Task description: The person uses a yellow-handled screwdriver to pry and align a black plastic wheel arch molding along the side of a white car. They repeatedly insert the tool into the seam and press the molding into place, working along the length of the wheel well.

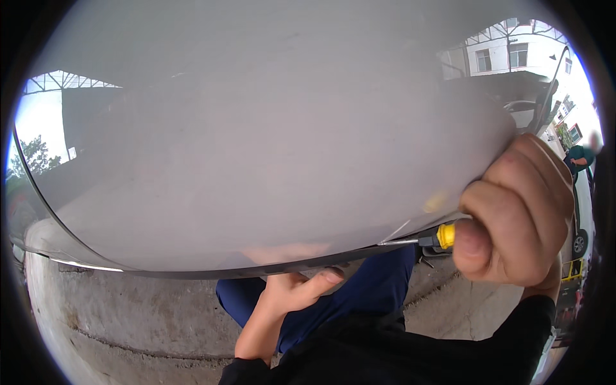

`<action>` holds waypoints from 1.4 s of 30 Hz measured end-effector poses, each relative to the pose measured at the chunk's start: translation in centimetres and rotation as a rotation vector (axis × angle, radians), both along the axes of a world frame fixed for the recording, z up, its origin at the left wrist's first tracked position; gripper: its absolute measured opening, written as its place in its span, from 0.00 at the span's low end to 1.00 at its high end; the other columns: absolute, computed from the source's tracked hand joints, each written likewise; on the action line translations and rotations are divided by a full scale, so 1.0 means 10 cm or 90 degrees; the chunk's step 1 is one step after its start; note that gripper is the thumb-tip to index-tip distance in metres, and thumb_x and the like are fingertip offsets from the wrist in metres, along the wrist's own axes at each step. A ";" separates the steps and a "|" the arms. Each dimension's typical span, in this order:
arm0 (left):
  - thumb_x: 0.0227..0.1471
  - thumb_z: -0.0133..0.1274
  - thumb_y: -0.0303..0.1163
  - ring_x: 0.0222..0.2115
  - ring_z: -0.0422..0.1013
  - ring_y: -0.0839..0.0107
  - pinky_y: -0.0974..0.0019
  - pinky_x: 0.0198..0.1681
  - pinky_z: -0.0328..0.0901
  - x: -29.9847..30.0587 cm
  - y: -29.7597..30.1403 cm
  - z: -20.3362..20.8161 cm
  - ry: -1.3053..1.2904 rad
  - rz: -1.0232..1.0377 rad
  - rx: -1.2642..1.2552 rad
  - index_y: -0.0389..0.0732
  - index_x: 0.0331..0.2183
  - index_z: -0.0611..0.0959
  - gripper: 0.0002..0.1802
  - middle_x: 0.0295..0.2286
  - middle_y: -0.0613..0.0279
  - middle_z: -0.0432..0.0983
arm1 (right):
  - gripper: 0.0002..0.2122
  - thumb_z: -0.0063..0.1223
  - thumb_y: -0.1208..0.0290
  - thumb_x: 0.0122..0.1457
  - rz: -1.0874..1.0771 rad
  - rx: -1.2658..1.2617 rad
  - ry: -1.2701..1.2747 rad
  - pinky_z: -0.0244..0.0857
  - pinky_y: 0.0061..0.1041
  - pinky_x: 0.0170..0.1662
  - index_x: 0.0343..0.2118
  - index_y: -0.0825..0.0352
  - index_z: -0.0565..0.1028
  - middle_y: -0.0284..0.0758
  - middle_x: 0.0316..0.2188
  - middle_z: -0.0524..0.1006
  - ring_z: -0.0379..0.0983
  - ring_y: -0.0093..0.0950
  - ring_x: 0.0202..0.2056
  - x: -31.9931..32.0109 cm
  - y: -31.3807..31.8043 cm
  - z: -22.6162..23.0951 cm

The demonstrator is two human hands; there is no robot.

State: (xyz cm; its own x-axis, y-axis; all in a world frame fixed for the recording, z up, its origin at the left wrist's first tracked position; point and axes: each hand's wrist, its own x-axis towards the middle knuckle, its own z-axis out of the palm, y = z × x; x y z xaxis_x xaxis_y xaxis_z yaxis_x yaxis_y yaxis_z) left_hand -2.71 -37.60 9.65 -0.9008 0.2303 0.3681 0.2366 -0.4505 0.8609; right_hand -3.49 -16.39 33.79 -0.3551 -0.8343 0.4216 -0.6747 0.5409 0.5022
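Observation:
A glossy grey car panel [256, 141], seemingly a bumper, curves across most of the view. Along its lower edge runs a dark trim strip [244, 272]. My right hand [520, 212] is closed round the handle of a screwdriver [446, 236], yellow and black with a thin metal shaft. The shaft points left, and its tip meets the panel's lower edge. Below that edge, left of the tip, my left hand [292, 292] reaches up with its thumb stretched out to the right. Its other fingers are hidden behind the panel.
My knees in blue trousers [378, 276] are under the panel, above a cracked concrete floor [154, 314]. At the far right stand a person in a green top [581, 157], a car wheel [579, 244] and a yellow rail [570, 271]. Buildings and a roof frame reflect in the paint.

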 end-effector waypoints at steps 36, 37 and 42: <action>0.37 0.70 0.31 0.13 0.64 0.73 0.71 0.16 0.59 0.27 0.08 1.10 0.529 0.447 -0.649 0.42 0.35 0.85 0.17 0.17 0.71 0.74 | 0.22 0.56 0.43 0.58 0.157 -0.452 -0.427 0.54 0.16 0.21 0.27 0.60 0.70 0.37 0.26 0.69 0.60 0.21 0.21 0.27 0.37 -0.21; 0.38 0.70 0.32 0.13 0.65 0.73 0.72 0.17 0.59 0.28 0.01 1.06 0.531 0.434 -0.646 0.42 0.33 0.85 0.16 0.18 0.71 0.75 | 0.21 0.57 0.43 0.58 0.177 -0.484 -0.448 0.55 0.16 0.21 0.28 0.60 0.70 0.37 0.27 0.70 0.61 0.21 0.22 0.22 0.36 -0.29; 0.41 0.69 0.35 0.16 0.71 0.76 0.75 0.19 0.63 0.35 -0.05 0.57 0.292 0.216 -0.318 0.41 0.27 0.88 0.10 0.16 0.70 0.74 | 0.19 0.61 0.45 0.56 0.246 -0.503 -0.441 0.61 0.19 0.25 0.34 0.58 0.73 0.38 0.34 0.73 0.66 0.23 0.25 0.11 0.43 -0.47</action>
